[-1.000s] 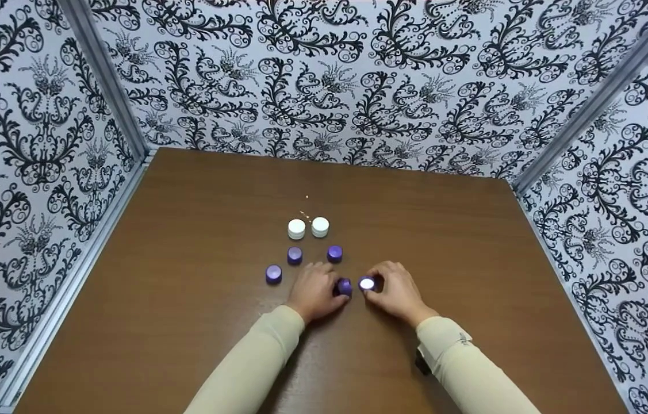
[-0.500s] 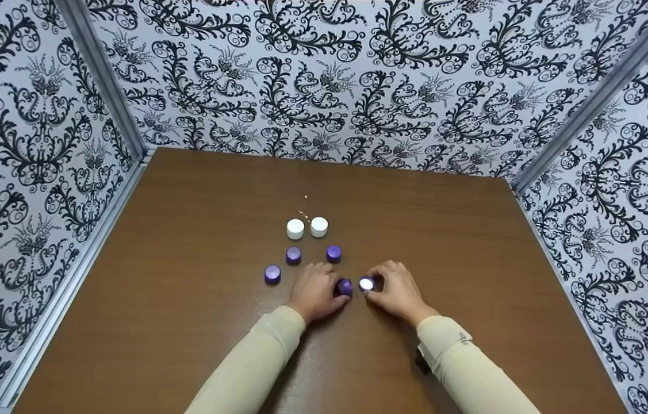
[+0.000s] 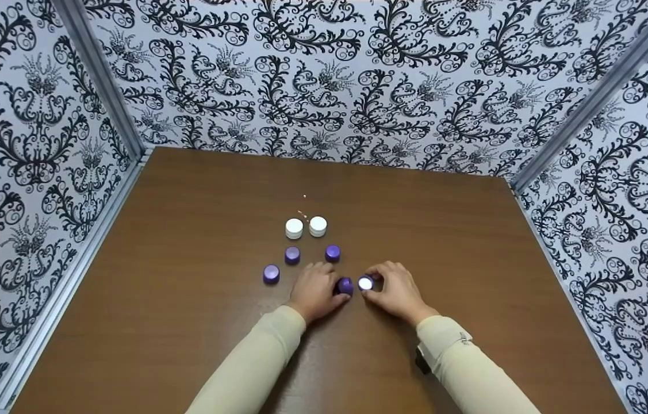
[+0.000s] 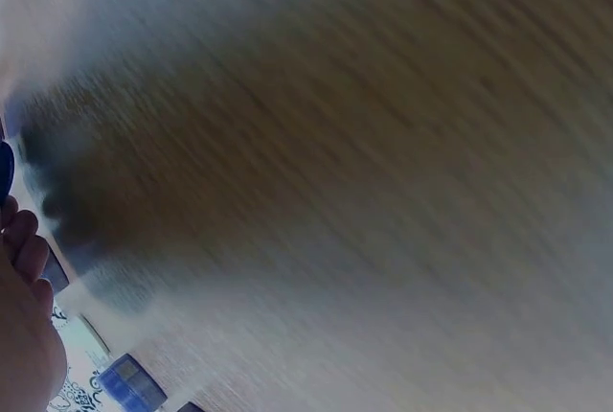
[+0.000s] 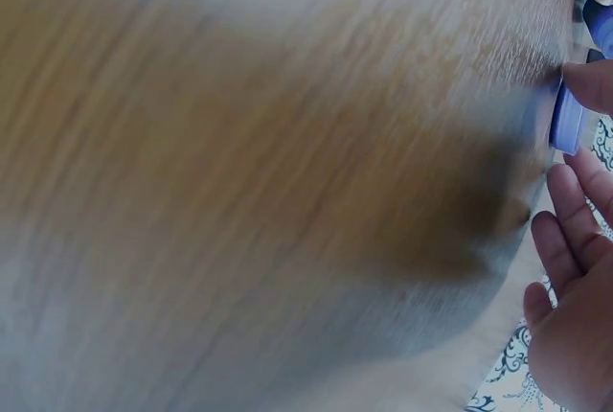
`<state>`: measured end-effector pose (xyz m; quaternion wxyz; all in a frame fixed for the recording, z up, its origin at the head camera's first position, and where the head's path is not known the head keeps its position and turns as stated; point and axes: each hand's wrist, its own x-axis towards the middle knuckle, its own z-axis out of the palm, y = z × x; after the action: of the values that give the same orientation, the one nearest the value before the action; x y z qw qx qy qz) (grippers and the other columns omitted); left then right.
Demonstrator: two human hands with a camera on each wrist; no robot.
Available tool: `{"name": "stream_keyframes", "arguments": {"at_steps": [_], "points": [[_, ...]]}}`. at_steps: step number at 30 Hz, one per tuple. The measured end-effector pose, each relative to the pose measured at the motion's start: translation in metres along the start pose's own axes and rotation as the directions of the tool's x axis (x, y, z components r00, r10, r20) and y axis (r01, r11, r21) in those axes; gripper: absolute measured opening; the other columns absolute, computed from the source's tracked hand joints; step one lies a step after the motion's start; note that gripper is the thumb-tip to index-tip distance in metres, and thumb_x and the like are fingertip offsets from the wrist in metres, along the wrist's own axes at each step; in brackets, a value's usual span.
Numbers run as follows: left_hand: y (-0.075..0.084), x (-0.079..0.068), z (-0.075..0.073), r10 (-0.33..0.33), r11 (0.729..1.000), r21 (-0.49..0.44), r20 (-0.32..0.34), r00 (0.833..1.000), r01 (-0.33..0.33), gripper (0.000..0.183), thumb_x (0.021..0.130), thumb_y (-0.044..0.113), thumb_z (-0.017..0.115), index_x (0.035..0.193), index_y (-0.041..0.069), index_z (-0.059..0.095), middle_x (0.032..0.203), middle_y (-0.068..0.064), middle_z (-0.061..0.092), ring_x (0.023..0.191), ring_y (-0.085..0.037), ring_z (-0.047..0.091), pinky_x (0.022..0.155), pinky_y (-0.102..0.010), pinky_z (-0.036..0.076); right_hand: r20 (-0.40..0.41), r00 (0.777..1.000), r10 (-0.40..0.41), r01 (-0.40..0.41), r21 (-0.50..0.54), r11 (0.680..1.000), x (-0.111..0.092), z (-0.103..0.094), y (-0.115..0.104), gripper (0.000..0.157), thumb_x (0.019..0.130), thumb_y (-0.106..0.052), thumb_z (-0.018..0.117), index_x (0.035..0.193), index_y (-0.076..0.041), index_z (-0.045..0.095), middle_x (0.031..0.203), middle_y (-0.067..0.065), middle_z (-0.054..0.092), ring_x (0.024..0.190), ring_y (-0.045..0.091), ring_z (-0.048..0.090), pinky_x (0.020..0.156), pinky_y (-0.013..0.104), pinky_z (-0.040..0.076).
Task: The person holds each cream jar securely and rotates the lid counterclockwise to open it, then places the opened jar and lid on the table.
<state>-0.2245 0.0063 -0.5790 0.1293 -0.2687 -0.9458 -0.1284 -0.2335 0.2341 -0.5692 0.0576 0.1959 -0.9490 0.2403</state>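
Note:
Near the middle of the table, my left hand (image 3: 313, 289) grips a small round purple container (image 3: 345, 286), thumb on the near side. Just to the right, thumb and fingers of my right hand (image 3: 397, 289) pinch a purple piece with a white round top face (image 3: 365, 283). A narrow gap separates the two held pieces. In the right wrist view, the pinched purple piece (image 5: 568, 125) is seen from the side, low at the table, with my other fingers spread below it. The left wrist view catches only part of my left hand (image 4: 24, 326) at its edge.
Two white ribbed round containers (image 3: 294, 228) (image 3: 318, 226) stand farther back. Purple ones stand beyond the left hand (image 3: 332, 253) (image 3: 292, 255) and to its left (image 3: 271, 274). Small light specks (image 3: 304, 215) lie behind the white ones. Patterned walls (image 3: 324, 86) border the brown table (image 3: 444, 230).
Both hands keep their hold in nearly the same place. The view has shifted slightly, so the standing containers appear a little farther left.

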Motion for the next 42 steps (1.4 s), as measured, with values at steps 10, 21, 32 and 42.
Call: {"name": "stream_keyframes", "arguments": {"at_steps": [10,21,32,42], "points": [[0.0011,0.0022,0.0022,-0.003,1.000,0.000,0.013,1.000,0.003,0.048,0.086,0.053,0.071,0.102,0.009,0.074,0.105,-0.004,0.064,0.096,-0.025,0.059,0.086,-0.040,0.044,-0.034,0.999,-0.013,0.013,-0.001,1.000,0.0011,0.0007,0.0010,0.031,0.075,-0.026,0.083,0.101,-0.013,0.072,0.092,-0.001,0.063,0.089,0.021,0.053,0.083,0.044,0.041],[-0.0009,0.0006,0.0069,-0.013,1.000,-0.013,-0.007,1.000,0.013,0.048,0.086,0.055,0.070,0.103,0.010,0.075,0.106,-0.005,0.063,0.097,-0.025,0.058,0.087,-0.041,0.044,-0.013,1.000,0.002,-0.002,0.012,1.000,0.0018,0.0000,0.0000,0.030,0.076,-0.028,0.083,0.100,-0.013,0.073,0.095,0.000,0.065,0.090,0.022,0.055,0.085,0.045,0.040],[-0.0011,-0.0012,0.0049,-0.045,0.999,-0.018,-0.025,0.999,0.044,0.046,0.083,0.053,0.073,0.101,0.011,0.076,0.106,-0.003,0.061,0.097,-0.025,0.057,0.088,-0.043,0.045,0.005,0.999,0.037,-0.037,0.022,0.999,0.0016,0.0014,0.0004,0.030,0.077,-0.028,0.083,0.101,-0.013,0.072,0.095,-0.002,0.064,0.093,0.021,0.055,0.090,0.044,0.040],[-0.0022,-0.0032,0.0058,-0.042,0.999,0.013,-0.004,0.999,0.042,0.048,0.083,0.053,0.071,0.103,0.010,0.076,0.109,-0.004,0.061,0.099,-0.026,0.056,0.089,-0.044,0.045,0.000,1.000,0.027,-0.027,0.029,0.999,0.0015,0.0015,-0.0003,0.031,0.077,-0.027,0.083,0.101,-0.011,0.072,0.096,-0.001,0.064,0.092,0.022,0.055,0.090,0.044,0.040]]}}
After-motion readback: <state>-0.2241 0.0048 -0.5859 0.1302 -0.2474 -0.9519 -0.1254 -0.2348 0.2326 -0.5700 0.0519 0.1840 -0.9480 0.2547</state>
